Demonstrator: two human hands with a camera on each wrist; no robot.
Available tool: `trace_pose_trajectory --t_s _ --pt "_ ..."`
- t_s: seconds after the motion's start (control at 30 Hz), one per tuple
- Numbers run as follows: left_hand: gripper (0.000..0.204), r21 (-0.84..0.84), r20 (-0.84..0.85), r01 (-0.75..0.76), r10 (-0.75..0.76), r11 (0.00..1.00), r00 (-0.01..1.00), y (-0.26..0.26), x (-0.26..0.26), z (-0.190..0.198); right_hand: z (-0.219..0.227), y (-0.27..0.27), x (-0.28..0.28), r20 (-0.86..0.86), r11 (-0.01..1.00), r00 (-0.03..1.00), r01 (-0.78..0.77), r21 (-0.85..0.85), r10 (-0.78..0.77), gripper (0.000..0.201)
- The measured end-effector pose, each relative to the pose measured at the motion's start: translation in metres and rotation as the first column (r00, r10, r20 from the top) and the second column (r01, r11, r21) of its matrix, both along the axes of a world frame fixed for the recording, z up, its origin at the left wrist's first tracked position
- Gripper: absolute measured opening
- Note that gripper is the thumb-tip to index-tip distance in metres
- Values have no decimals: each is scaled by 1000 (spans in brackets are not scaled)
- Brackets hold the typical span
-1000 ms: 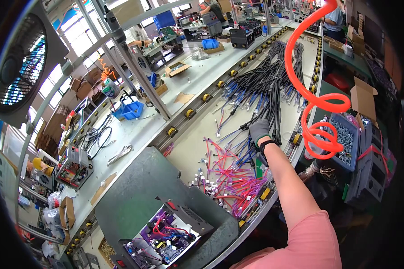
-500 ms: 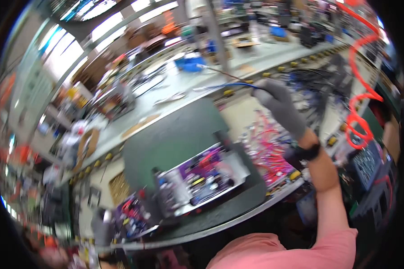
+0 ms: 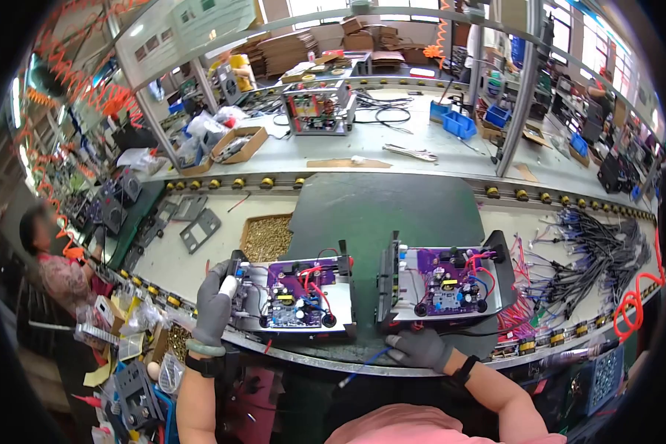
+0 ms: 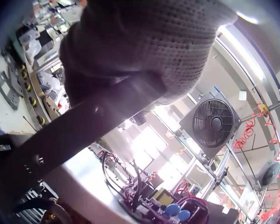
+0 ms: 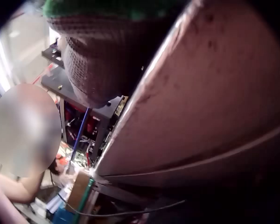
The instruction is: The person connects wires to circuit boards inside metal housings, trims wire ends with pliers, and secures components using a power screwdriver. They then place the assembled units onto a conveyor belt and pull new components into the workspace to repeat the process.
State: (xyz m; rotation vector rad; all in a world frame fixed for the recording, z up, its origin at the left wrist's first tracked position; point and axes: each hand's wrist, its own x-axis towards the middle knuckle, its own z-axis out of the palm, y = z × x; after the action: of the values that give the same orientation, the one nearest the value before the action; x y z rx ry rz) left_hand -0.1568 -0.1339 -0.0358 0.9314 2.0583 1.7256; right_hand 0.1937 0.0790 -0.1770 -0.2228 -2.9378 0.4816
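Two open metal housings with purple circuit boards stand side by side on the green board (image 3: 392, 194). My gloved left hand (image 3: 213, 309) grips the left end panel of the left housing (image 3: 292, 296); the left wrist view shows the glove (image 4: 140, 46) curled over a dark panel (image 4: 79, 130). Below the front edge of the right housing (image 3: 448, 285), my gloved right hand (image 3: 420, 349) has its fingers curled round a cable, whose blue end (image 3: 370, 364) hangs out to the left. In the right wrist view the glove (image 5: 91, 70) partly hides that blue cable (image 5: 79, 133).
A box of brass screws (image 3: 268, 238) sits behind the left housing. Pink wires (image 3: 516, 314) and bundled black cables (image 3: 603, 255) lie to the right. An orange coiled hose (image 3: 629, 307) hangs at far right. A person (image 3: 63, 277) is at far left.
The head view has swung left, bringing both housings to the middle. My right hand has come from the cable pile down to the right housing's front with a cable. My left hand is now on the left housing.
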Motion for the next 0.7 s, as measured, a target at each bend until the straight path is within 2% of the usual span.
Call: trace_pose_trajectory --t_s 0.03,0.1,0.13,0.23,0.27,0.3,0.37,0.4,0.43,0.5,0.53,0.57,0.63,0.67,0.7 --pt "31 10 -58 -29 30 1000 998 1 -2 -5 0 7 -8 8 1000 1000 -16 4 15 33" --pt "30 -6 -50 -30 30 1000 998 0 -1 -5 -2 15 -17 -128 998 991 41 44 -35 31" --pt "31 -13 -84 -46 45 999 995 -1 -3 -9 -4 22 -23 -135 998 990 46 37 -41 31" --pt "31 13 -114 -29 30 999 993 -3 -8 -14 3 34 -38 -62 999 997 53 12 -52 35" --pt "31 -7 -165 -26 25 1000 986 -4 -8 -12 10 34 -38 9 998 999 35 -49 -35 38" --pt "31 -3 -163 -35 34 999 986 -5 -8 -13 21 31 -35 11 999 1000 27 -45 -26 38" --pt "31 -23 -268 -63 54 998 962 -5 -11 -18 42 30 -29 103 989 993 68 -128 -55 40" --pt "31 -21 -271 -79 70 997 960 -6 -14 -22 28 38 -20 111 992 994 32 -126 -18 40" --pt "31 -10 -265 -84 78 996 961 -6 -14 -22 42 37 -19 116 993 993 28 -114 -14 40" --pt "31 -29 -257 -94 83 995 963 -5 -11 -19 87 32 -9 360 968 928 -3 -249 96 38" --pt "31 -20 -247 -102 94 995 964 -5 -10 -17 104 31 -7 220 918 966 -38 -395 135 35" --pt "31 -41 -214 -110 99 993 972 -5 -9 -14 129 26 -8 231 919 963 -41 -391 141 35" --pt "31 -75 -174 -113 98 991 980 -5 -9 -17 175 11 -26 -15 748 998 -58 -661 63 36" --pt "32 -43 -322 -150 129 988 938 -4 -12 -21 179 6 -41 -8 746 998 -51 -664 61 36" --pt "33 -3 -461 -180 159 984 873 -2 -12 -23 181 0 -57 -192 854 981 -67 -516 -39 34"
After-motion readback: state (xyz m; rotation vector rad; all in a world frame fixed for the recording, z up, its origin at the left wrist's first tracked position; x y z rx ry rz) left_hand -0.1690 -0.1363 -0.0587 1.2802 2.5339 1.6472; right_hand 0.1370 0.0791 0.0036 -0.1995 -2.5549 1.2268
